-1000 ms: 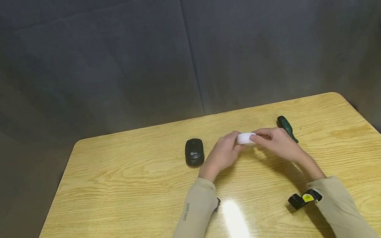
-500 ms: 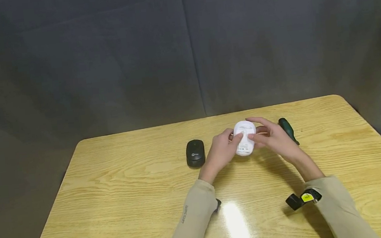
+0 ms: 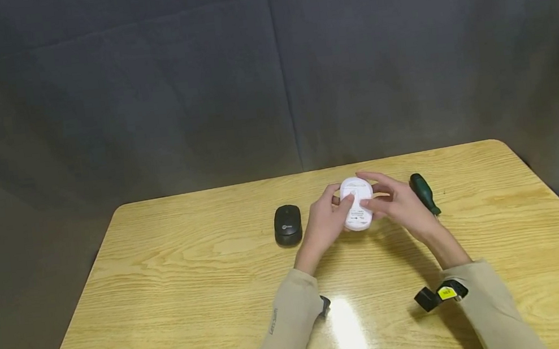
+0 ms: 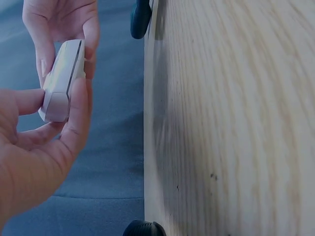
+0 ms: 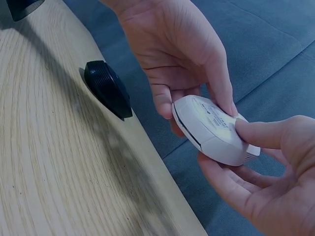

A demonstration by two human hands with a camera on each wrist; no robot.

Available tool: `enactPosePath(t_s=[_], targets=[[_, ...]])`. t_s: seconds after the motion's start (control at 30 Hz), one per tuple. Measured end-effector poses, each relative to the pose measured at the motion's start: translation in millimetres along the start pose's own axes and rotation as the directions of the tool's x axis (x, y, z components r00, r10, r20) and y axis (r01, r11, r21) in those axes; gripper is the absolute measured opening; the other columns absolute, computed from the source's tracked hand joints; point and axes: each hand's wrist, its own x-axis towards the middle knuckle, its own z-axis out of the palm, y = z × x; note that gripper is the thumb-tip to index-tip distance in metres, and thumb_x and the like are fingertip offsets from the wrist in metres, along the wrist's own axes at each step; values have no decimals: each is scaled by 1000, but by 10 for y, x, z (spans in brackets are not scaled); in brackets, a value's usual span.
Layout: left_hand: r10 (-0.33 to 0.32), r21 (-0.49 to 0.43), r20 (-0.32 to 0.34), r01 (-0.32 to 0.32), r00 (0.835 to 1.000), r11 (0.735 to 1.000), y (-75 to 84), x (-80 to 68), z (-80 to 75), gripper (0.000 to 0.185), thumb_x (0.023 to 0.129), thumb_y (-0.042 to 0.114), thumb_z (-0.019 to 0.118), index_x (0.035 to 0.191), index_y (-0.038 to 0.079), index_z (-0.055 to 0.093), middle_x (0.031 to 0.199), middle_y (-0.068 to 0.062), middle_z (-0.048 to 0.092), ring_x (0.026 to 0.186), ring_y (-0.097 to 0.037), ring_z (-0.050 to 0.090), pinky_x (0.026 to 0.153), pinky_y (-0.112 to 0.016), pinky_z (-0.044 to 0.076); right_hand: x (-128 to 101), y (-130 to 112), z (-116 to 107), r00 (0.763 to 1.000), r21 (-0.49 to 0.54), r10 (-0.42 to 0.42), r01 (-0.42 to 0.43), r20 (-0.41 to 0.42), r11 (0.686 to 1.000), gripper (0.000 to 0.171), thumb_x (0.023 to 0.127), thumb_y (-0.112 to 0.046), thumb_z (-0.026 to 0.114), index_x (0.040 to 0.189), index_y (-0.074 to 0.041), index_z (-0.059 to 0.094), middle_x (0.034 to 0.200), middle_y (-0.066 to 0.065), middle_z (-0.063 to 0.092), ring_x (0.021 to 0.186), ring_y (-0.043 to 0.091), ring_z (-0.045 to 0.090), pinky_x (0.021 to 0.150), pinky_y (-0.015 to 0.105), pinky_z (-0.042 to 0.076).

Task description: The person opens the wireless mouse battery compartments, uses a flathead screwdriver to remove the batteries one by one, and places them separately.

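A white computer mouse (image 3: 357, 206) is held above the wooden table (image 3: 194, 286), turned so its labelled underside faces me. My left hand (image 3: 326, 222) grips its left side, thumb on the underside. My right hand (image 3: 396, 203) grips its right side, thumb pressed on the underside. In the right wrist view the white mouse (image 5: 212, 129) sits between the left hand (image 5: 177, 59) and right hand (image 5: 261, 172). From the left wrist camera, the white mouse (image 4: 63, 81) shows edge-on between both hands.
A black mouse (image 3: 287, 224) lies on the table left of the hands, also visible as the black mouse (image 5: 107, 89). A green-handled screwdriver (image 3: 423, 192) lies just right of the right hand. A dark cloth backdrop hangs behind the table.
The white mouse went from held flat and edge-on to turned up with its underside toward me. Both hands rose slightly and both thumbs now lie on the underside.
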Motion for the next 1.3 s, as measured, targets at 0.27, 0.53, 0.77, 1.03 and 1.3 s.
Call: enactPosePath(t_s=[0.27,0.53,0.77,1.03,1.3], targets=[[21,52,-13,-20,1000,998,33,-39,-32,45,104,22,62,146,6,56,105,-10,66,81,-12,66,61,-22,48,6,-22,16,999,-20,10,-11,-36,1000,57,101,-8,66,155,-5,46,128,28,57,99,18,68,78,42,62],[38,32,-18,-38,999,999,65,-43,-43,48,103,20,63,148,7,54,111,-13,68,85,-14,68,63,-23,50,9,-68,21,996,-17,19,-20,-85,1000,56,102,-9,66,154,-3,47,129,30,59,98,15,68,79,40,62],[42,24,-56,-40,998,999,57,-44,-19,45,103,21,64,145,8,57,107,-13,70,85,-16,70,63,-23,50,22,-92,85,991,-49,16,-23,-133,999,53,100,-4,66,151,0,50,123,31,64,92,11,68,76,42,62],[36,1,-138,-37,990,999,38,-25,35,38,102,19,66,138,8,64,99,-11,71,78,-13,67,61,-22,49,2,-122,157,982,-86,-3,-13,-191,996,52,99,-4,67,149,1,53,119,32,67,88,10,68,70,35,62],[41,23,-130,-38,991,999,40,-26,43,37,102,18,64,138,8,64,98,-11,71,81,-15,69,62,-23,50,-5,-118,168,980,-62,9,-22,-197,998,54,99,-5,68,150,0,51,117,31,67,86,8,68,70,36,62]])
